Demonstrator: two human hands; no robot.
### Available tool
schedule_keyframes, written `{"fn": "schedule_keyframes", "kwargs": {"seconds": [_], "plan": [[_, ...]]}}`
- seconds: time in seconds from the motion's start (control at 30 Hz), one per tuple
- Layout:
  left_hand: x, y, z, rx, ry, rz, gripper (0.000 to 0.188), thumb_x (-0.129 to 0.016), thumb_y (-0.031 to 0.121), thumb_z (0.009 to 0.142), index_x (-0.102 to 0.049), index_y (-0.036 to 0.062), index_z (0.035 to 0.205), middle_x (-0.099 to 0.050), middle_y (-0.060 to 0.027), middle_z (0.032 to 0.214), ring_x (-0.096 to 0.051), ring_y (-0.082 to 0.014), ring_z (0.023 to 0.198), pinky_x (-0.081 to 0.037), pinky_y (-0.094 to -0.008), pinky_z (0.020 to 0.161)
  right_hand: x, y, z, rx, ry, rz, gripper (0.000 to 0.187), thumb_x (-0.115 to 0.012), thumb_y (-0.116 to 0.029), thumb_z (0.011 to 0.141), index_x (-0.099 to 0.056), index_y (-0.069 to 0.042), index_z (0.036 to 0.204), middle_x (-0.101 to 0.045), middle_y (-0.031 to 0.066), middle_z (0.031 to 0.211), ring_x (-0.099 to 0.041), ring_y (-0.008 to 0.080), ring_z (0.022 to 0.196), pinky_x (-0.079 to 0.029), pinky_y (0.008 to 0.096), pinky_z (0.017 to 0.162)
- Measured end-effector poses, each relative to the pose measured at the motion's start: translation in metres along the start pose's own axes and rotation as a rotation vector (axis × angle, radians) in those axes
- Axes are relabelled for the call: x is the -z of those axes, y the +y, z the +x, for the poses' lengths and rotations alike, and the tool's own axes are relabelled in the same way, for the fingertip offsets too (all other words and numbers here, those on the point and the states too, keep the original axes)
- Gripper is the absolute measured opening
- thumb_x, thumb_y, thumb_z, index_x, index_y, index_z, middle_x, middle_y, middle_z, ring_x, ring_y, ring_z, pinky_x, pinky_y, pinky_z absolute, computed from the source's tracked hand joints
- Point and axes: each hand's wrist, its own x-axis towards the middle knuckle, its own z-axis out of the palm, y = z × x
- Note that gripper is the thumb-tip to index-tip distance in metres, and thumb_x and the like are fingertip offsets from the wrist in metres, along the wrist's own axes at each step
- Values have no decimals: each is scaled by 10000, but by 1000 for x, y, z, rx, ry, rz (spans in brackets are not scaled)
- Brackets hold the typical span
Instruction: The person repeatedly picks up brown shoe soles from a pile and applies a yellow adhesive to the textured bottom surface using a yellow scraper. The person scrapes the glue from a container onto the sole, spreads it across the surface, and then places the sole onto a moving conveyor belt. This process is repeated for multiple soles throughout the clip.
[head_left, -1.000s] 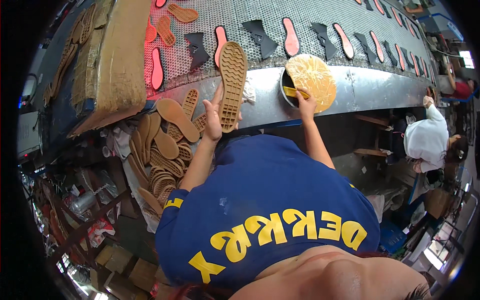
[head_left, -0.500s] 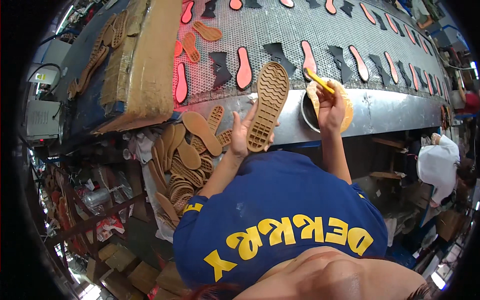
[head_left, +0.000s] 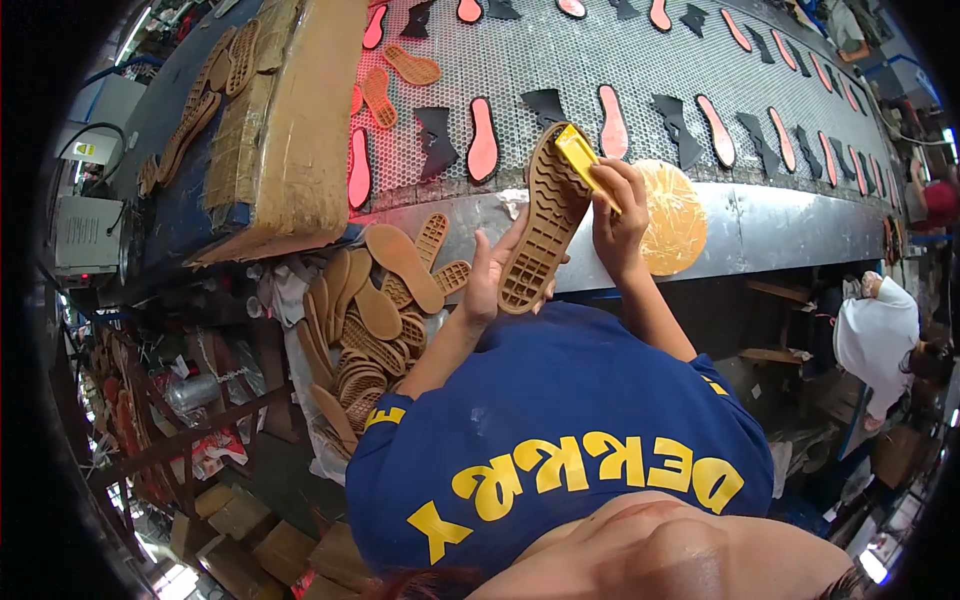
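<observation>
My left hand [head_left: 486,272] grips a tan rubber shoe sole [head_left: 541,235] from its left side and underneath. The sole is tilted, with its patterned face of grid and zigzag ridges toward me. In my closed right hand [head_left: 622,215] is a yellow brush [head_left: 578,153]. The brush's broad end lies against the sole's upper end; its bristles are hidden. Right beside that hand, a round, yellowish, crusted disc [head_left: 674,222] sits at the metal ledge [head_left: 765,222].
A mesh conveyor [head_left: 590,60] carries rows of pink insoles [head_left: 483,140] and black cut pieces [head_left: 434,140]. More tan soles [head_left: 372,310] are heaped at my left, below a cardboard-covered box [head_left: 290,150]. A person in white [head_left: 876,335] is at far right.
My right hand has moved left from the pot, bringing the brush onto the sole. The pot's dark opening no longer shows beside the round disc. The sole has tilted and dropped slightly.
</observation>
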Motion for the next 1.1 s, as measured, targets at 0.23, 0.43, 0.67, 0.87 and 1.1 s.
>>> {"fn": "schedule_keyframes", "kwargs": {"seconds": [0.23,0.43,0.67,0.87,1.1], "plan": [[-1,3,-3,13,-4,83,921,-116,801,851,-50,203,1548,-566,-215,1182,-638,-194,754,-545,-266,511,4,-1,-1,13,-57,28,243,-582,-175,943,-607,13,1095,-587,187,1118,-594,342,1021,-485,391,879],[0,7,-6,17,-6,117,939,-130,808,845,-50,190,1547,-572,-209,1166,-640,-181,744,-545,-253,498,13,2,2,17,-152,107,232,-589,-142,926,-602,3,1107,-586,176,1152,-583,339,1064,-476,395,907],[-4,13,-12,29,-7,32,928,-137,803,852,-59,192,1546,-575,-224,1157,-651,-190,756,-552,-263,502,23,3,3,-68,-267,252,217,-566,-51,894,-601,4,1101,-591,168,1178,-580,334,1097,-469,391,929],[-4,11,-14,40,52,-28,926,-103,801,853,-124,180,1540,-566,-272,1153,-648,-221,707,-549,-280,483,30,-4,3,-80,-358,323,202,-560,-66,902,-602,3,1087,-593,156,1170,-580,315,1103,-457,374,940],[2,15,-11,68,-6,-129,913,-144,802,855,-112,201,1541,-555,-291,1181,-661,-283,745,-566,-325,508,36,-7,-2,-44,-416,296,198,-558,-27,886,-602,6,1076,-591,171,1165,-571,324,1120,-443,377,963]]}}
